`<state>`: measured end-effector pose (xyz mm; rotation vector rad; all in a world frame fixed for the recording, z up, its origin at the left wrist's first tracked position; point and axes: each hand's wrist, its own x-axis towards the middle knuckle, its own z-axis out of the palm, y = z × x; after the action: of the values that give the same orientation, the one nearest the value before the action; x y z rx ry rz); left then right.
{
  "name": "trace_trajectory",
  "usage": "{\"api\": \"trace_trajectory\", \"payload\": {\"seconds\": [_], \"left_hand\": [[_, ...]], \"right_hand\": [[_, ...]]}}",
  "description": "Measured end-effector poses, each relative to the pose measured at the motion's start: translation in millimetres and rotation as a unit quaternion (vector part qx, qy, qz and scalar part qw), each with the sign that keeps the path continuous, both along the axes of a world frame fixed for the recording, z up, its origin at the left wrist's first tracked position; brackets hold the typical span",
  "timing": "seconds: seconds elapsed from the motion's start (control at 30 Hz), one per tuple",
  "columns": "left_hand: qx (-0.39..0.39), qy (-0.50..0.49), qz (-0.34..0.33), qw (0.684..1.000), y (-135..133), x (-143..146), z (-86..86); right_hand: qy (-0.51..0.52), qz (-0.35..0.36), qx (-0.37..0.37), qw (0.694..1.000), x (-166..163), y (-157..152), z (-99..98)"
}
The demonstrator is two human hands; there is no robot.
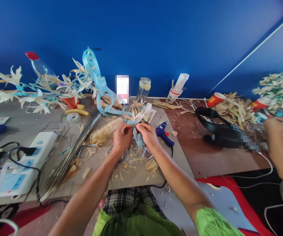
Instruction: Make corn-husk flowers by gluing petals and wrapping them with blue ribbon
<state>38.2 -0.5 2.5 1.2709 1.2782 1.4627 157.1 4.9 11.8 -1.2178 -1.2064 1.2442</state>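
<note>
My left hand (pixel 122 137) and my right hand (pixel 148 135) meet over the middle of a grey board (pixel 141 173). Both pinch a small handmade flower (pixel 135 120) of pale straw petals. A light blue ribbon (pixel 99 82) runs from the flower up and back to the left in loops, and a short tail of it hangs between my hands. Straw scraps (pixel 131 160) lie under my wrists. A blue glue gun (pixel 164 132) lies just right of my right hand.
Finished straw flowers (pixel 33 95) lie at back left. A bundle of thin wires (pixel 70 154), a tape roll (pixel 73 117) and a white power strip (pixel 20 170) are at left. Another person's arm (pixel 281 147) reaches in at right, near a black device (pixel 220 131) and paper cups (pixel 215 99).
</note>
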Motion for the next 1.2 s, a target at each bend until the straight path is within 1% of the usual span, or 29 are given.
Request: {"api": "trace_trajectory", "payload": {"seconds": [0.07, 0.13, 0.23, 0.33, 0.43, 0.57, 0.7, 0.83, 1.0, 1.1, 1.2], "left_hand": [[-0.027, -0.036, -0.027, 0.999, -1, 2, 1.9], [-0.06, -0.08, -0.056, 0.993, -1, 3, 3.3], [-0.097, -0.155, -0.087, 0.979, 0, 3, 4.8], [-0.125, -0.232, -0.132, 0.956, 0, 3, 7.6], [-0.145, -0.273, -0.158, 0.938, -1, 4, 11.6], [-0.153, -0.293, -0.168, 0.929, -3, 5, 14.2], [-0.157, -0.306, -0.178, 0.922, -3, 4, 13.9], [-0.164, -0.316, -0.199, 0.913, -4, 3, 14.0], [-0.167, -0.324, -0.207, 0.908, -4, 3, 13.1], [-0.17, -0.327, -0.218, 0.904, -4, 2, 13.1], [-0.173, -0.327, -0.227, 0.901, -4, 2, 14.6]], "right_hand": [[0.084, -0.012, -0.044, 0.995, -1, 3, -1.6], [0.133, -0.016, -0.059, 0.989, -2, 4, -2.3], [0.149, 0.0, -0.051, 0.988, -1, 5, -0.5], [0.148, 0.016, -0.048, 0.988, 1, 3, 3.0], [0.165, 0.026, -0.04, 0.985, 4, 1, 4.4], [0.188, 0.035, -0.021, 0.981, 6, 1, 2.8], [0.191, 0.02, -0.025, 0.981, 6, 2, 3.0], [0.19, 0.037, -0.024, 0.981, 6, 1, 5.5], [0.187, 0.055, -0.022, 0.981, 7, 0, 6.6], [0.166, 0.05, -0.005, 0.985, 8, 0, 6.7], [0.12, 0.046, 0.027, 0.991, 10, 1, 6.2]]}}
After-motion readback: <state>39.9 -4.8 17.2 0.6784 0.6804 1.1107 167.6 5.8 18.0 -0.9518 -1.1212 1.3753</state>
